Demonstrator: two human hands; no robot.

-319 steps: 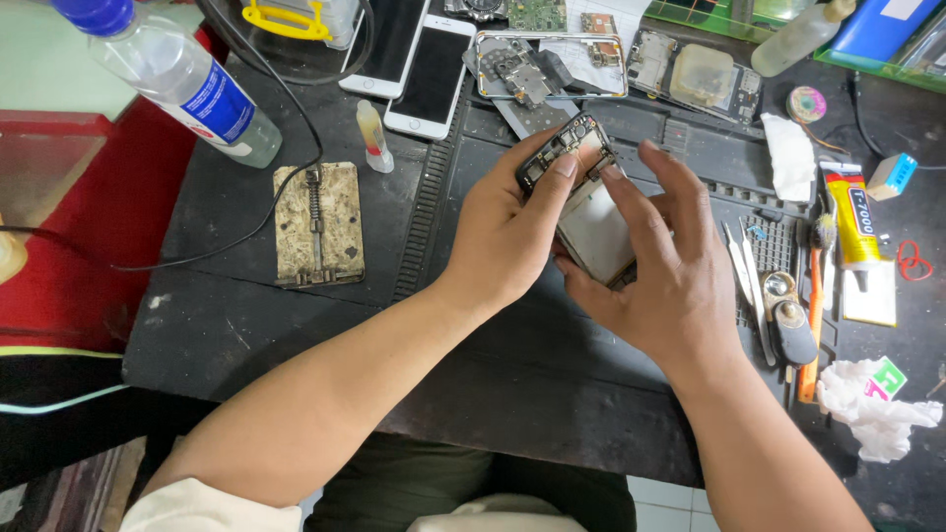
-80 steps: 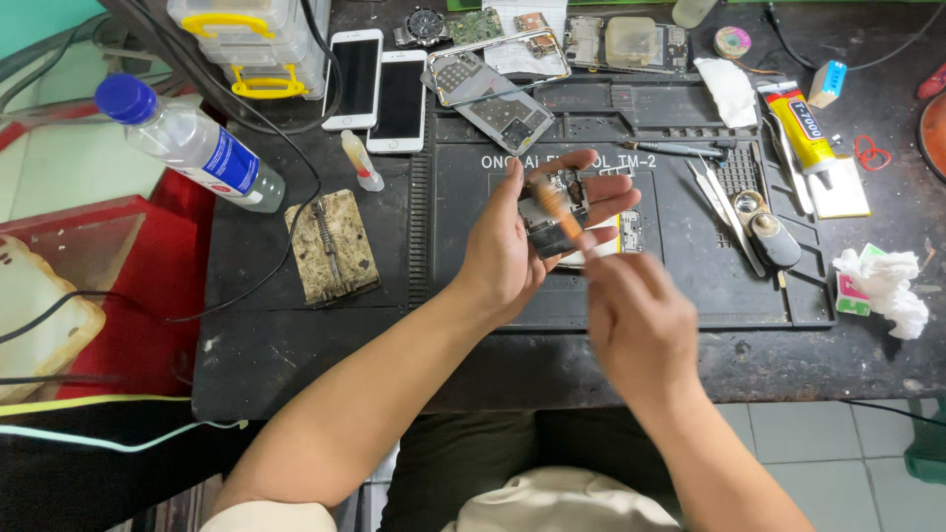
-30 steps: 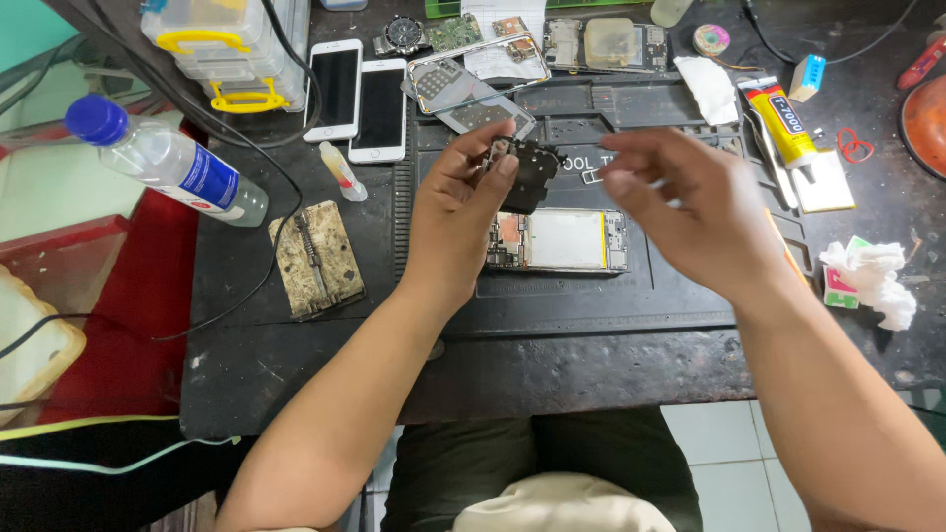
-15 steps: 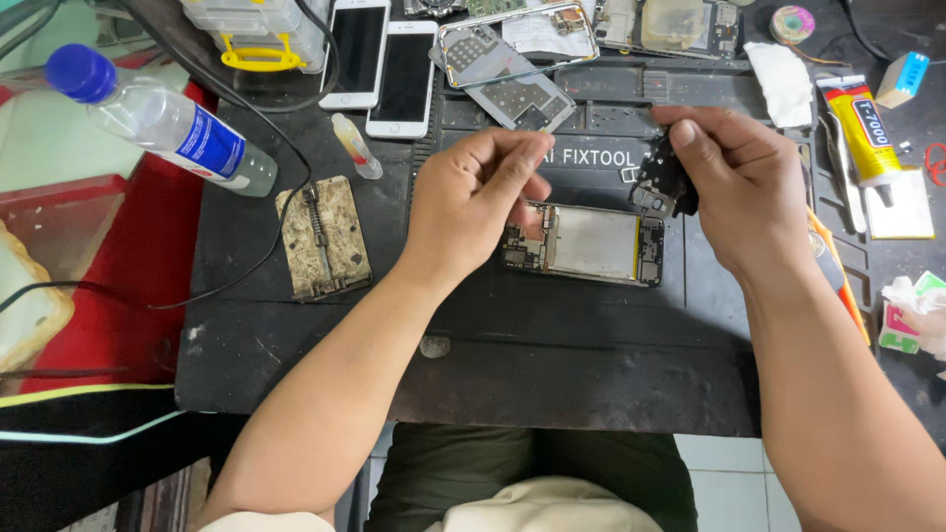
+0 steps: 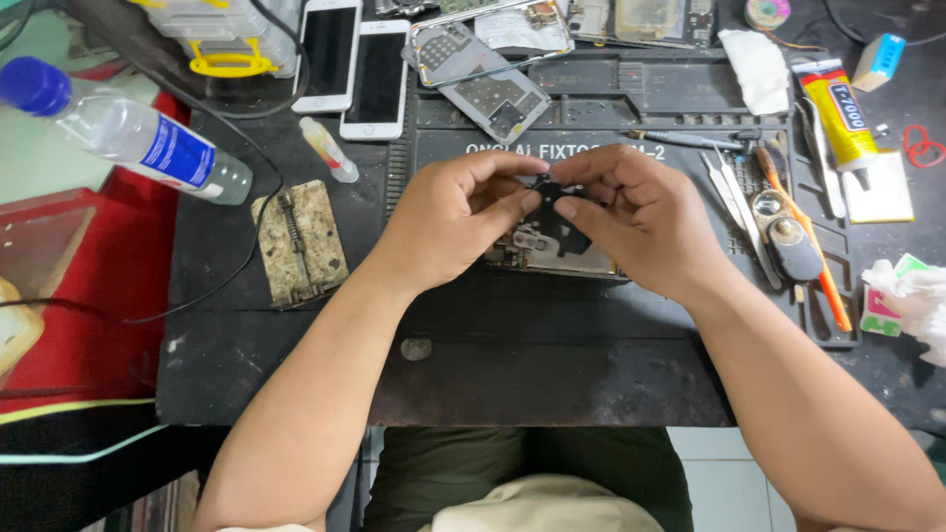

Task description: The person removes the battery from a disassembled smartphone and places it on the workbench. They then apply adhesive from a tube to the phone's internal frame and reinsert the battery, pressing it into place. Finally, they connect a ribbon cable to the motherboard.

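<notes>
The left hand [image 5: 448, 222] and right hand [image 5: 645, 222] pinch a small black flat phone part [image 5: 554, 195] between their fingertips, above the opened phone body [image 5: 537, 251] on the black repair mat [image 5: 591, 315]. The part is probably light, thin and fragile; hold it by its edges. Metal tweezers [image 5: 729, 192] lie right.

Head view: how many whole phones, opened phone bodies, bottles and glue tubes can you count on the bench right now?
White phones, screen up: 2
Opened phone bodies: 2, one at the mat's top edge, one under the hands
Plastic water bottle: 1
Small dropper bottle: 1
Yellow glue tube: 1
Total: 7
</notes>
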